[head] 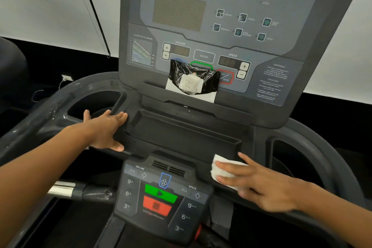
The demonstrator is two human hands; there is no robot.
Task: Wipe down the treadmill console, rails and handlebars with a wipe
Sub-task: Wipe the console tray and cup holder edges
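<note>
The treadmill console (221, 16) fills the upper middle, with a lower control panel (161, 193) below it. My right hand (257, 183) presses a white wipe (219, 167) flat against the dark ledge right of the lower panel, fingers straight and spread. My left hand (106, 129) rests flat on the tray rim left of the centre tray (181, 129), fingers extended. A black wipe packet (193, 80) with a white lid leans on the console's ledge, covering some buttons.
Cup holders sit at left (96, 104) and right (289, 157). Curved dark handlebars (46, 115) wrap both sides. A chrome grip (62, 188) sticks out low left. White wall panels stand behind, and a wall socket (67, 78) with a cable is at left.
</note>
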